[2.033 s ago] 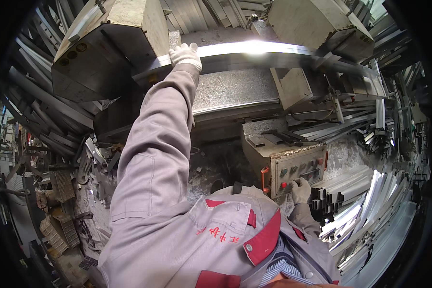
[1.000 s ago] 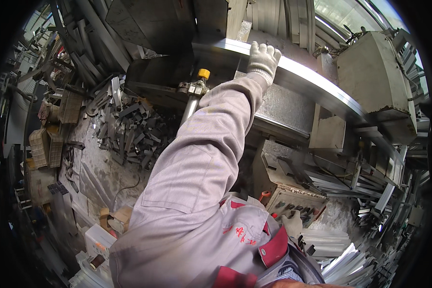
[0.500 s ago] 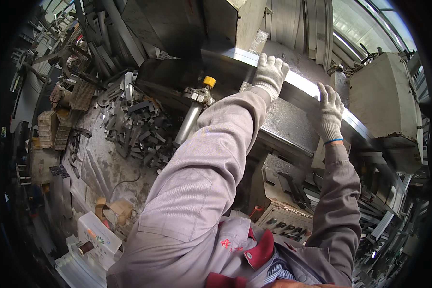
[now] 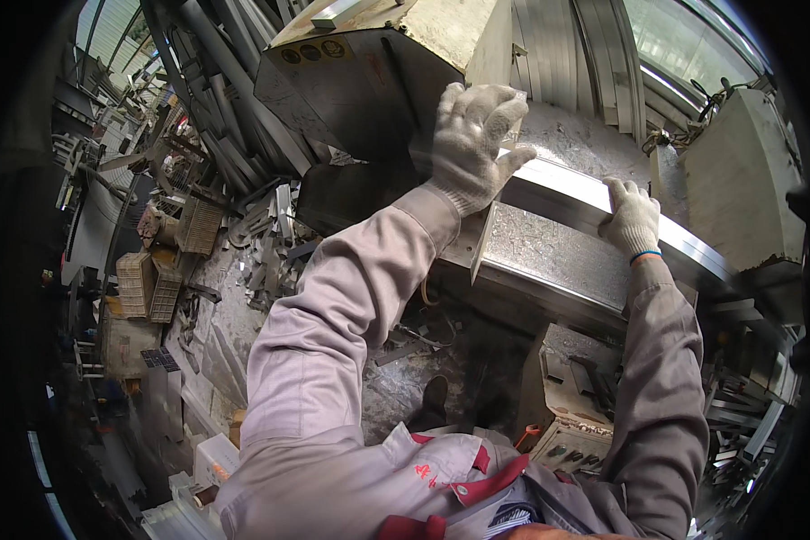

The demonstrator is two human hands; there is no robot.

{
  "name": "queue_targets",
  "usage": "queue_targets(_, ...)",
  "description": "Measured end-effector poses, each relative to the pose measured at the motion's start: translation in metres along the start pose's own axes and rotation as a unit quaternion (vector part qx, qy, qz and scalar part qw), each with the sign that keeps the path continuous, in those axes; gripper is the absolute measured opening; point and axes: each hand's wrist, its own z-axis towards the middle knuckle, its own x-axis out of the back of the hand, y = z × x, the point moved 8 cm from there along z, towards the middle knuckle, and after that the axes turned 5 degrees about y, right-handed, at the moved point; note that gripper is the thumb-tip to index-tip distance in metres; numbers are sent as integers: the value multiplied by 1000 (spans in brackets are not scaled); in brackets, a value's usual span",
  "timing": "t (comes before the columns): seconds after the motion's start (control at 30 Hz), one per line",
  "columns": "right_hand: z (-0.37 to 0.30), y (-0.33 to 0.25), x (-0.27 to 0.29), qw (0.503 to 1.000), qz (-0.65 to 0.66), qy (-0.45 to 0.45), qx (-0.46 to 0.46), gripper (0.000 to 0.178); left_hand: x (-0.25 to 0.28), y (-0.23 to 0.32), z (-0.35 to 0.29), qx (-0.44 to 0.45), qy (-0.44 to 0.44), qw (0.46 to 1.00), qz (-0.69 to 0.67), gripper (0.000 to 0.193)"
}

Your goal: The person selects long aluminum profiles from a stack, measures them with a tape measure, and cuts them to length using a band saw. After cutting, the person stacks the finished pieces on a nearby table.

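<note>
A long, bright aluminium profile [image 4: 567, 191] lies slantwise across the machine bed [image 4: 558, 256], its left part passing behind my left hand. My left hand [image 4: 477, 139], in a pale knitted glove, is over that left part with fingers apart and thumb stretched out along the metal. Whether the palm touches the profile cannot be seen. Farther right, my right hand [image 4: 633, 219], gloved too, has its fingers hooked over the profile's upper edge and grips it from the near side.
Angular machine housings stand at the back [image 4: 360, 90] and at the right [image 4: 742, 175]. Long metal lengths [image 4: 580, 63] lean behind. Metal offcuts [image 4: 265, 256] litter the floor at left. A control box [image 4: 567, 387] with knobs stands near my body.
My left hand has come off its earlier hold on the profile's edge and opened, farther left. My right hand stays on the profile. The view has shifted, and the yellow-capped cylinder is out of sight.
</note>
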Motion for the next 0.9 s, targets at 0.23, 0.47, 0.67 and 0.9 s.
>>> queue_targets(0.23,2,5,-6,1000,10,13,2,84,121,-229,113,271,-46,910,311,91)
queue_targets(0.47,4,5,-12,1000,25,0,1,87,135,-238,100,409,-47,888,205,67)
queue_targets(0.67,5,5,-16,999,20,23,27,83,225,-158,48,268,214,926,158,61)
queue_targets(0.9,4,4,-13,1000,15,7,18,95,216,-111,-18,383,55,889,243,61)
